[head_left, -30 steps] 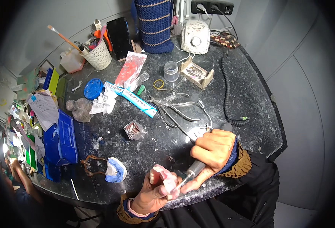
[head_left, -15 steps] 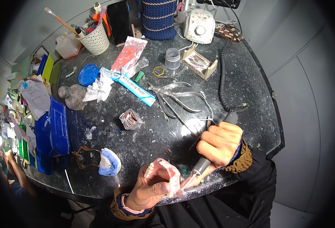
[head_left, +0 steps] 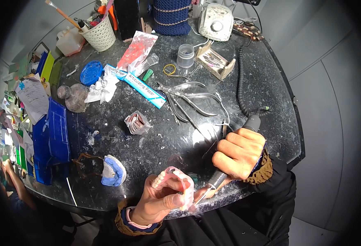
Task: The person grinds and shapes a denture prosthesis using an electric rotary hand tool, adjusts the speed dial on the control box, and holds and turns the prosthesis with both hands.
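My left hand (head_left: 156, 205) grips a pink denture (head_left: 179, 180) with white teeth near the desk's front edge, its thumb across the right side of the arch. My right hand (head_left: 237, 153) is closed round a grey rotary handpiece (head_left: 218, 177), whose pinkish tip meets or nearly meets the lower right part of the denture. A white dental cast (head_left: 113, 172) with blue material lies left of my left hand, beside a brown wire-like frame. Steel pliers (head_left: 188, 98) lie beyond my right hand.
The dark dusty desk (head_left: 282, 135) holds articulating paper packs (head_left: 145, 90), blue trays (head_left: 57, 131), a plastic jar (head_left: 185, 57), a bur holder (head_left: 213, 61), a white control unit (head_left: 215, 22) and a pen cup (head_left: 98, 37). At far left, another person's arm (head_left: 12, 176) shows.
My left hand and the denture have moved slightly left and up in the picture, my right hand with the handpiece to the right. The desk scene has shifted up and left with the camera.
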### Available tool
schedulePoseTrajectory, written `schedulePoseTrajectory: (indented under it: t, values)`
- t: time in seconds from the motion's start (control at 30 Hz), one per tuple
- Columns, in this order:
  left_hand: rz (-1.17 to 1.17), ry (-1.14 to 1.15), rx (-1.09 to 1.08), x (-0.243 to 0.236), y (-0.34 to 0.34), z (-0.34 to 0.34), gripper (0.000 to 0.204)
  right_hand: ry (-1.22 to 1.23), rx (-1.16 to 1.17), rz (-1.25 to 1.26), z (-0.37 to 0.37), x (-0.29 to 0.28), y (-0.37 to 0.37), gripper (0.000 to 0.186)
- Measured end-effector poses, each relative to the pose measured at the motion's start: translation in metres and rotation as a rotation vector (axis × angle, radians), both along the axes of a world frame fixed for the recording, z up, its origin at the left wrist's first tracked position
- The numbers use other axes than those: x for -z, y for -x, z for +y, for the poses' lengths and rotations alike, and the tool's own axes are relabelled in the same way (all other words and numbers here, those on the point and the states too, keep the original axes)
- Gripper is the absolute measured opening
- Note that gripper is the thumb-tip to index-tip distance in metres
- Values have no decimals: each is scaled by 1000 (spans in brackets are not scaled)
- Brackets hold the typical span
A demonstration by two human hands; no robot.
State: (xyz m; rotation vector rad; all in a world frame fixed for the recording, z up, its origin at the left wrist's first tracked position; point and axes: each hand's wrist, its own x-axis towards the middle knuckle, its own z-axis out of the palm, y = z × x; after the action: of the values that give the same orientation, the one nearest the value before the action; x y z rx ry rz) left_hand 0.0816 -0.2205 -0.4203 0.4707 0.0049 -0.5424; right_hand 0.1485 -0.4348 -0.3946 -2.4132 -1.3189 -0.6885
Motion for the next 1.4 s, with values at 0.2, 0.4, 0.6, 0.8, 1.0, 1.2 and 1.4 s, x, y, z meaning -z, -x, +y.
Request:
schedulePoseTrajectory:
  t: [0.2, 0.4, 0.6, 0.8, 1.0, 1.2, 1.4]
  values:
    - [-23, -29, 23, -2, -2, 0, 15, -11, 39, 0, 0, 0, 1, 39]
    - [-24, -64, 30, -3, -3, -1, 13, 33, 74, -35, -1, -6, 3, 33]
    - [-42, -79, 9, -4, -3, -3, 16, 52, 80, -58, -1, -7, 3, 31]
    - [-9, -56, 33, 1, -2, -1, 18, 32, 46, -46, -3, -5, 3, 32]
    - [2, -14, -8, 3, 1, -2, 18, 32, 58, -53, -3, -4, 3, 30]
    - [17, 22, 37, 0, -1, -1, 18, 74, 65, 2, -3, -7, 4, 31]
    - [5, 47, -9, 6, 3, -2, 22, 39, 82, 11, -3, -7, 2, 41]
